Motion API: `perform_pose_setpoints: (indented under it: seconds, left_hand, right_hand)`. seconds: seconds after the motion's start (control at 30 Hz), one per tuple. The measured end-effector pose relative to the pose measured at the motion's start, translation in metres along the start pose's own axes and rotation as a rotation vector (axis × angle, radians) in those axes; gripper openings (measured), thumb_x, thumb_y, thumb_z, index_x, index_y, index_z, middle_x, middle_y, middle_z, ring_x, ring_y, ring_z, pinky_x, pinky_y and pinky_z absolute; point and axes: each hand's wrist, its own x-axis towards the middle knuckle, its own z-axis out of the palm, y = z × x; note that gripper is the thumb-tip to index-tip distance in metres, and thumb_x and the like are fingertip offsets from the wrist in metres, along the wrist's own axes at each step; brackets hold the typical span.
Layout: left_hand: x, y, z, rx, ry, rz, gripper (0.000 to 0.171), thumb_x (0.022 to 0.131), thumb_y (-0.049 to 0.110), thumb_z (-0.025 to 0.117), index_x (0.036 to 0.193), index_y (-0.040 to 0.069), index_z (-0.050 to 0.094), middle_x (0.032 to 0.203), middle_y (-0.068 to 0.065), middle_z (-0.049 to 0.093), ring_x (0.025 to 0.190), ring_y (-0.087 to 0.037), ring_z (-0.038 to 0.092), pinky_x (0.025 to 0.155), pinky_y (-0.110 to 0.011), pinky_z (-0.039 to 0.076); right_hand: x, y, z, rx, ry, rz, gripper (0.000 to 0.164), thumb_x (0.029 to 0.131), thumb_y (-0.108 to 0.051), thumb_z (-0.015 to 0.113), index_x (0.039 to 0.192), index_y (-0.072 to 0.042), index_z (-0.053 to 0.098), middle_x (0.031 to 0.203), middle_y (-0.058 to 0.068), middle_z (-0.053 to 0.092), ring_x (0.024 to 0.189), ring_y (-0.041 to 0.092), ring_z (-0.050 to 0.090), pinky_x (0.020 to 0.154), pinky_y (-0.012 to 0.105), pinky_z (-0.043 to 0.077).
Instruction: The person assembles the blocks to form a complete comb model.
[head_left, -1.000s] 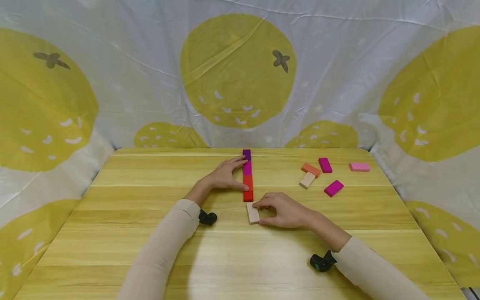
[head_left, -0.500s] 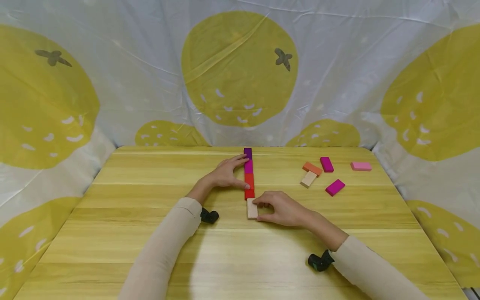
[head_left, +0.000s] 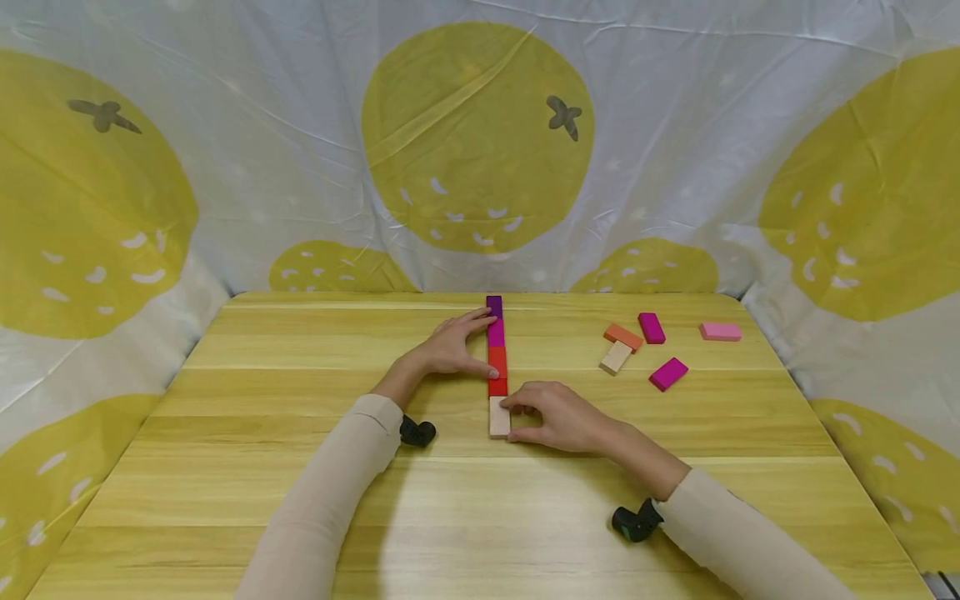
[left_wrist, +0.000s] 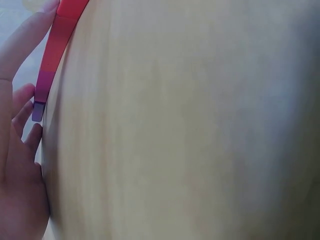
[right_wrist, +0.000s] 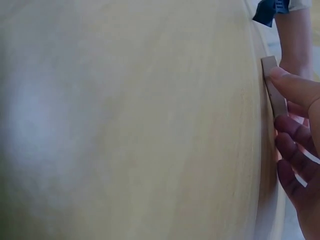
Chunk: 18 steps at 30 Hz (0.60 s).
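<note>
A straight row of flat wooden blocks runs away from me down the middle of the table: a purple block (head_left: 493, 305) farthest, then a magenta block (head_left: 496, 335) and a red stretch (head_left: 498, 385). My left hand (head_left: 451, 347) lies along the row's left side, fingertips at the purple and magenta part, thumb on the red; in the left wrist view its fingers (left_wrist: 25, 95) are loosely extended beside the blocks. At the near end, a plain wooden block (head_left: 498, 418) lies lined up against the red. My right hand (head_left: 564, 418) pinches it between thumb and fingers.
Toward the back right lie loose blocks: an orange block (head_left: 622, 337) touching another plain block (head_left: 615, 358), two magenta ones (head_left: 652, 328), and a pink block (head_left: 720, 332). A patterned cloth (head_left: 480, 150) hangs behind the wooden table (head_left: 465, 517).
The plain block, pinched by my right hand, has moved away from me and slightly left, from a tilted position with a gap to straight against the red end. My left hand has stayed put.
</note>
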Motion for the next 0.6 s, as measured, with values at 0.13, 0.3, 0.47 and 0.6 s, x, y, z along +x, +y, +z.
perform_pose_setpoints:
  seconds: [0.13,0.3,0.47,0.6]
  left_hand:
    - [-0.0004,0.0004,-0.0013,-0.006,-0.003,0.005,0.106,0.079,0.054,0.084,0.163,0.012,0.035,0.171,-0.005,0.019,0.155,-0.029,0.017,0.123,-0.052,0.008]
    - [-0.0007,0.0003,-0.0015,-0.007,-0.008,0.003,0.107,0.078,0.055,0.084,0.163,0.013,0.034,0.171,-0.006,0.018,0.155,-0.03,0.017,0.123,-0.052,0.009]
    - [0.0,-0.0004,-0.0006,-0.006,-0.01,-0.007,0.107,0.078,0.055,0.084,0.164,0.014,0.034,0.171,-0.006,0.018,0.155,-0.03,0.017,0.123,-0.052,0.007]
    - [0.0009,-0.0017,0.0001,-0.009,-0.012,-0.003,0.107,0.079,0.055,0.084,0.164,0.014,0.034,0.171,-0.006,0.018,0.155,-0.03,0.017,0.123,-0.052,0.007]
  right_hand:
    - [0.0014,0.0008,0.0006,-0.004,-0.003,0.0,0.042,0.094,-0.037,0.079,0.128,-0.013,0.073,0.114,-0.006,0.068,0.097,0.006,0.059,0.088,0.031,0.051]
    - [0.0022,0.0018,0.0018,-0.004,-0.001,-0.009,0.042,0.094,-0.038,0.079,0.128,-0.013,0.073,0.114,-0.007,0.068,0.097,0.005,0.059,0.087,0.03,0.051]
    - [0.002,-0.0003,0.0011,-0.002,0.002,0.001,0.041,0.094,-0.037,0.079,0.127,-0.014,0.073,0.113,-0.007,0.068,0.094,0.006,0.058,0.085,0.03,0.051]
    - [0.0021,-0.0011,0.0008,0.0,0.001,0.007,0.041,0.094,-0.037,0.079,0.128,-0.014,0.073,0.113,-0.007,0.068,0.093,0.006,0.058,0.085,0.03,0.051]
